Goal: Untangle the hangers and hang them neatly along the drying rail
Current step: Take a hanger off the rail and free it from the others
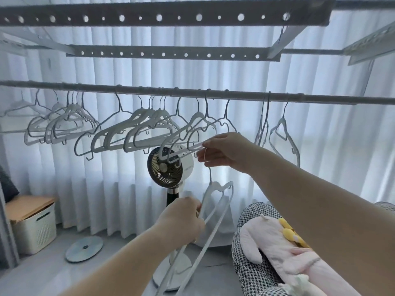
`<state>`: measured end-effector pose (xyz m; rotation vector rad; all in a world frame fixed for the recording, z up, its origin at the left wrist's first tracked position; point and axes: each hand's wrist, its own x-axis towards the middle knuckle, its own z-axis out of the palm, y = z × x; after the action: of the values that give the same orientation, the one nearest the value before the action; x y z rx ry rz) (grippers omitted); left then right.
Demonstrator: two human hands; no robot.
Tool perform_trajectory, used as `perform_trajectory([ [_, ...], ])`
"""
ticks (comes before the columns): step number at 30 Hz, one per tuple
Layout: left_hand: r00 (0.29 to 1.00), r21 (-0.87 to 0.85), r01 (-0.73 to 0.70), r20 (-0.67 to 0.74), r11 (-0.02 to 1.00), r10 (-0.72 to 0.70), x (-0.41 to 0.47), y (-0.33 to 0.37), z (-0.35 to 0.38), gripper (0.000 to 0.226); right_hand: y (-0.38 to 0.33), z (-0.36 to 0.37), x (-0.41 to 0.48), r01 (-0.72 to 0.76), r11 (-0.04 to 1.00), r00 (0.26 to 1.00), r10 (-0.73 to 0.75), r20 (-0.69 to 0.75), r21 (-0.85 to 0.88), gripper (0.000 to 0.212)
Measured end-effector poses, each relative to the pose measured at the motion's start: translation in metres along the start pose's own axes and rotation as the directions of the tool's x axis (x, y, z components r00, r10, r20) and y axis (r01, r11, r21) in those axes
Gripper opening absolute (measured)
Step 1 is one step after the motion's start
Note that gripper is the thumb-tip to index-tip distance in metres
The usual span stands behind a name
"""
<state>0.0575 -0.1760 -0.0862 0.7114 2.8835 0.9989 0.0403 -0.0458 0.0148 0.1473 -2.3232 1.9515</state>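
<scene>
Right hand (224,150) pinches, with curled fingers, the low end of the nearest hung hanger (186,151). Lower down, the left hand (183,218) grips one arm of a loose white hanger (216,185). Its hook rises to just under the right hand; I cannot tell if it is caught there. Many other hangers (149,129) hang crowded and slanted on the drying rail (213,95). A standing fan (168,165) is directly behind both hands, before the white curtain (106,199). A storage box (34,227) sits at the left, and a pink plush toy (284,248) lies at the right.
</scene>
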Motion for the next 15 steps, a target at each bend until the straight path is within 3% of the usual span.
perform_trajectory([
  [6,0.999,0.106,0.016,-0.045,0.994,-0.012,0.027,0.009,-0.006,0.017,0.014,-0.031,0.022,0.005,0.947,0.975,-0.077,-0.210,-0.321,0.015],
  [10,0.998,0.103,0.046,-0.049,0.994,-0.041,0.056,0.022,-0.010,0.019,0.026,-0.063,0.042,-0.033,0.714,0.948,-0.199,-0.248,-0.699,0.027],
  [13,0.994,0.184,0.035,-0.109,0.982,-0.015,0.083,0.039,-0.017,0.018,0.025,-0.085,0.058,-0.052,0.539,0.951,-0.229,-0.206,-0.841,0.028],
  [15,0.989,0.225,0.030,-0.146,0.974,0.003,0.103,0.051,-0.021,0.015,0.024,-0.101,0.070,-0.042,0.497,0.953,-0.241,-0.184,-0.867,0.029],
])
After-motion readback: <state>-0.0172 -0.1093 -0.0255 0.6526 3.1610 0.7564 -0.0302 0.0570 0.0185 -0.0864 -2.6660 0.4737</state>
